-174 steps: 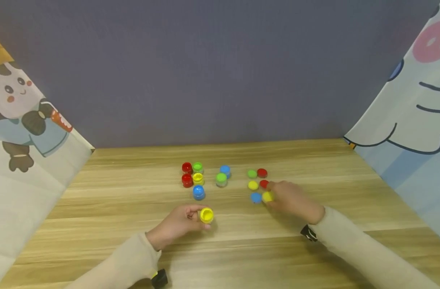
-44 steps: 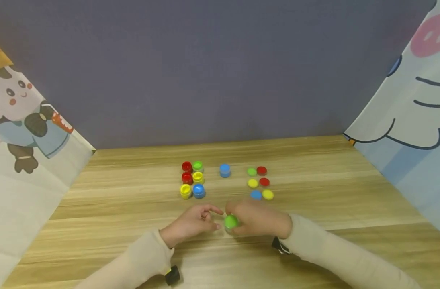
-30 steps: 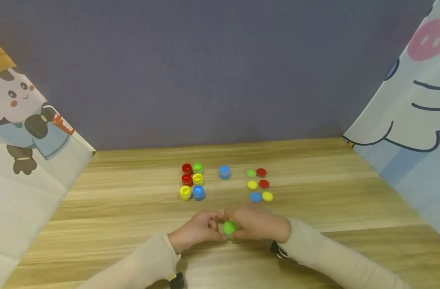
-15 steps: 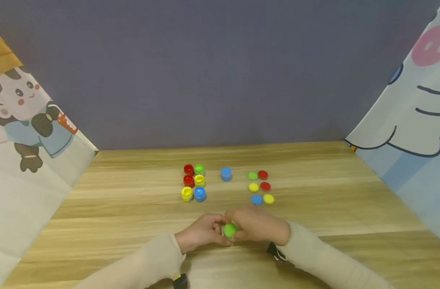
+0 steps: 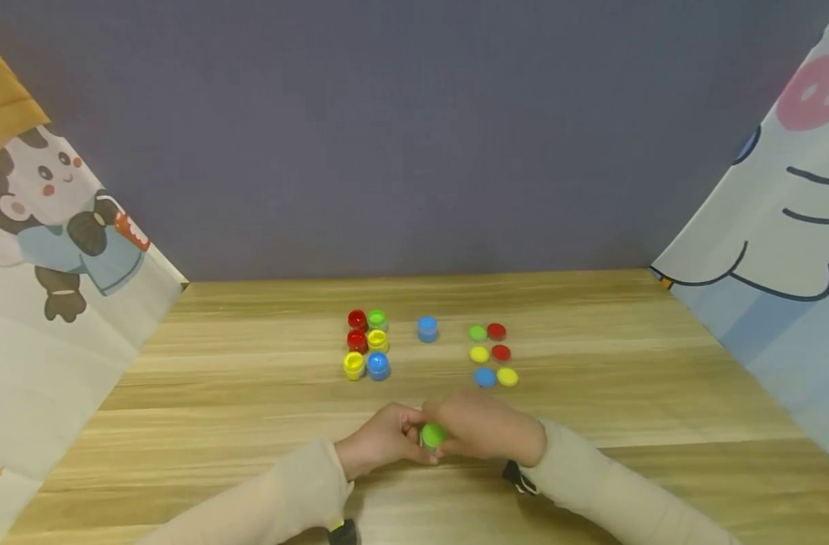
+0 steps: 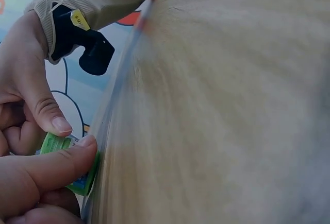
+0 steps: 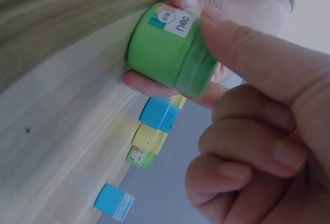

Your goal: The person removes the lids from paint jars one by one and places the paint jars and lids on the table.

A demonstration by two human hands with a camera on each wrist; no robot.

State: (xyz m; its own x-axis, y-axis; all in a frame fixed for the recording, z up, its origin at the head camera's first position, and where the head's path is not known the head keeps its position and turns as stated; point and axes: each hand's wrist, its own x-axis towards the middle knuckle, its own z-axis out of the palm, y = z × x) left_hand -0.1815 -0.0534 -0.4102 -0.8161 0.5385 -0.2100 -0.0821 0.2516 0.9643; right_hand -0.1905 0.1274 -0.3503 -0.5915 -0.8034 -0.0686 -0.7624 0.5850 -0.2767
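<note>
A small green paint jar (image 7: 162, 49) with a clear-sided, green-topped lid (image 7: 198, 69) stands upright at or just above the table, between both hands. My left hand (image 5: 383, 439) grips the jar's body between thumb and fingers. From the other side, my right hand (image 5: 489, 428) pinches the lid, its thumb on the rim and its other fingers curled in. The left wrist view shows both thumbs close together at the jar (image 6: 80, 185). The head view leaves only the green top visible, the hands covering the rest.
Lidless jars in red, green, yellow and blue form a two-column group, including a blue jar (image 5: 378, 366) and a yellow jar (image 5: 353, 366). A lidded blue jar (image 5: 427, 329) stands apart. Loose lids lie to the right, including a red lid (image 5: 497, 331) and blue lid (image 5: 484, 377).
The yellow jar from my left hand now stands in the left group. The right hand has brought the green jar from beside the blue one, and the left hand has taken hold of its body.
</note>
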